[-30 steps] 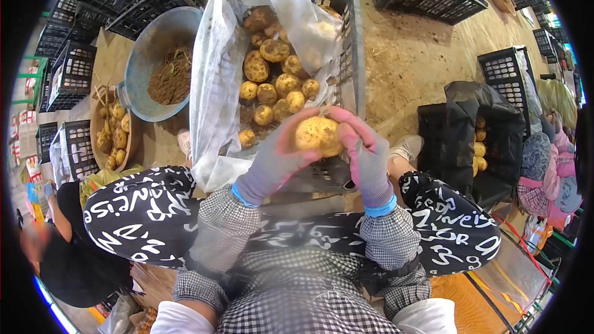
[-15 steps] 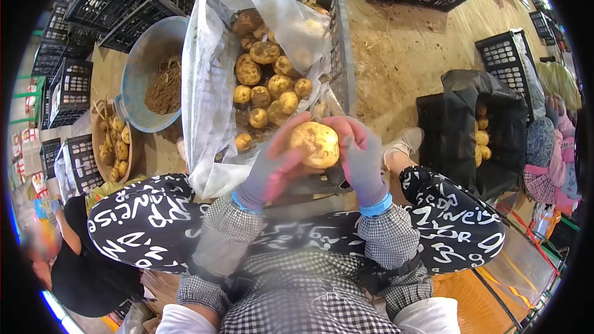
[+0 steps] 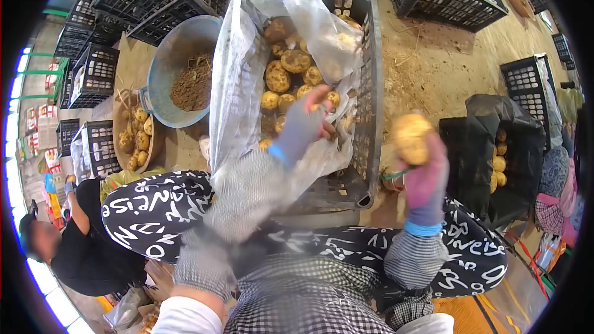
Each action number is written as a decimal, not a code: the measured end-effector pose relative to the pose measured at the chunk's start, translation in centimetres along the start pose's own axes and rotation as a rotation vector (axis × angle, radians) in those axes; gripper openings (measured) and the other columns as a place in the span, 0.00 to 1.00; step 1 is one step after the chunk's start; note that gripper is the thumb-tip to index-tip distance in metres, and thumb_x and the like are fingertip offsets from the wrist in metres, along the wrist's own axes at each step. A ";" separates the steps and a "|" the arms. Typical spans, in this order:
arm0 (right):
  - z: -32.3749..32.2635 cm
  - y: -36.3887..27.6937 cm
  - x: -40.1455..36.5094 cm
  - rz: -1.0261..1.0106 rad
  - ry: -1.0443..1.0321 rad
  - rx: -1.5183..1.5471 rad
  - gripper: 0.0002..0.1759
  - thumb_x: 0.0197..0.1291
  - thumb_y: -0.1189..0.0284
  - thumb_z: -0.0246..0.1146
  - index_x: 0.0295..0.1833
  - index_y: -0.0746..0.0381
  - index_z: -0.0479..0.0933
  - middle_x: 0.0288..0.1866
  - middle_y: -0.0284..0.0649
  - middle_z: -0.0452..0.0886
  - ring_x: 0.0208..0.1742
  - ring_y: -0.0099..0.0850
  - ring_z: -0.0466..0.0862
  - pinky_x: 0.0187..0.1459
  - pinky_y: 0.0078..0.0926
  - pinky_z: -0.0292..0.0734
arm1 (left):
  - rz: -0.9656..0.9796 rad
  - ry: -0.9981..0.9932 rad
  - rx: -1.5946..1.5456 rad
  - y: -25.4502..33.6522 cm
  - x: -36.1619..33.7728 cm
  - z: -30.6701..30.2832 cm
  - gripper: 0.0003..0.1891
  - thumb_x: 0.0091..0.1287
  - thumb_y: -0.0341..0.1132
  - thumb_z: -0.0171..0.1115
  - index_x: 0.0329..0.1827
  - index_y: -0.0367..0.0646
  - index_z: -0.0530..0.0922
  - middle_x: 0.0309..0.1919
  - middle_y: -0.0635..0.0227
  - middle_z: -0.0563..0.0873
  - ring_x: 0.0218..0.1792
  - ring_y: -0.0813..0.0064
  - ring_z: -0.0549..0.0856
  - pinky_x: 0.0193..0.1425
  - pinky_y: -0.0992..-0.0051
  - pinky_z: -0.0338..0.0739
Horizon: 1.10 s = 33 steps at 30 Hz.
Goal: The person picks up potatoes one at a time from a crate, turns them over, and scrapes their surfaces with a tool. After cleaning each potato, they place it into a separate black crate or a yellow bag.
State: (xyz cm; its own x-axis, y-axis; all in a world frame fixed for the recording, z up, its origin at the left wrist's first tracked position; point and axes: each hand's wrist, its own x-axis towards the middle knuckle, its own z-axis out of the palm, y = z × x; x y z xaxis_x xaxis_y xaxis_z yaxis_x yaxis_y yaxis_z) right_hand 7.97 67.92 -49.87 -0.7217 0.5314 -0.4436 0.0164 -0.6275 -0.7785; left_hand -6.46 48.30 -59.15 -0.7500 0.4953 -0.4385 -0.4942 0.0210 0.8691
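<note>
My right hand (image 3: 427,176), in a grey and pink glove, grips a large yellow potato (image 3: 412,138). It is held up to the right of a black plastic crate (image 3: 371,86) and is somewhat blurred. Over the crate's near half reaches my left hand (image 3: 303,125), gloved alike, its fingers apart just above the potatoes. Several soil-marked potatoes (image 3: 296,60) lie in the crate, partly covered by a white translucent plastic liner (image 3: 238,80). My left hand and sleeve hide some of them.
A blue tub (image 3: 162,80) holding soil and a basket (image 3: 154,154) of small potatoes stand at left. To the right is a crate lined with black plastic (image 3: 479,154), with potatoes inside. Stacked black crates (image 3: 167,0) rise behind. Another person (image 3: 93,247) sits at far left.
My hands have parted. The right hand has carried the potato rightward, out past the crate's edge, while the left has let go and moved forward over the potatoes. The view has shifted slightly.
</note>
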 end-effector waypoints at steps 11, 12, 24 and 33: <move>-14.9 -6.3 2.1 -0.479 -0.015 0.409 0.26 0.76 0.68 0.50 0.75 0.64 0.62 0.66 0.45 0.76 0.63 0.32 0.78 0.64 0.34 0.78 | -0.352 0.445 1.183 -1.9 15.1 -10.4 0.53 0.54 0.47 0.70 0.82 0.53 0.48 0.71 0.41 0.62 0.69 0.46 0.70 0.72 0.57 0.67; -13.0 -5.6 2.3 -0.463 -0.110 0.376 0.25 0.76 0.68 0.50 0.75 0.63 0.62 0.65 0.45 0.77 0.62 0.32 0.79 0.63 0.34 0.79 | -0.262 0.430 1.119 -5.2 16.9 -13.3 0.52 0.55 0.50 0.70 0.82 0.55 0.51 0.65 0.43 0.70 0.61 0.50 0.79 0.63 0.58 0.76; 3.2 4.2 0.3 -0.112 -0.305 -0.540 0.39 0.65 0.69 0.67 0.76 0.71 0.58 0.70 0.49 0.71 0.57 0.32 0.80 0.57 0.28 0.77 | -0.019 -0.237 0.062 3.8 -0.4 -4.4 0.23 0.77 0.38 0.51 0.71 0.37 0.67 0.64 0.58 0.78 0.64 0.65 0.80 0.64 0.63 0.78; 2.7 4.8 -1.9 -0.424 -0.297 -0.970 0.58 0.43 0.56 0.82 0.75 0.69 0.60 0.70 0.44 0.68 0.69 0.33 0.71 0.68 0.30 0.68 | 0.277 -0.202 0.246 6.2 -7.5 3.6 0.28 0.74 0.45 0.60 0.71 0.39 0.67 0.63 0.62 0.76 0.61 0.75 0.78 0.62 0.72 0.76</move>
State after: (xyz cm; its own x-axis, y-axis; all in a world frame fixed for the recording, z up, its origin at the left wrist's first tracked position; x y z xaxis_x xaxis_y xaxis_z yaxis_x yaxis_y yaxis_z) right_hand 7.52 62.36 -51.59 -0.9330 0.3582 -0.0339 0.1703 0.3566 -0.9186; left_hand -2.28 47.83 -49.68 -0.7261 0.6715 -0.1479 -0.1477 0.0579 0.9873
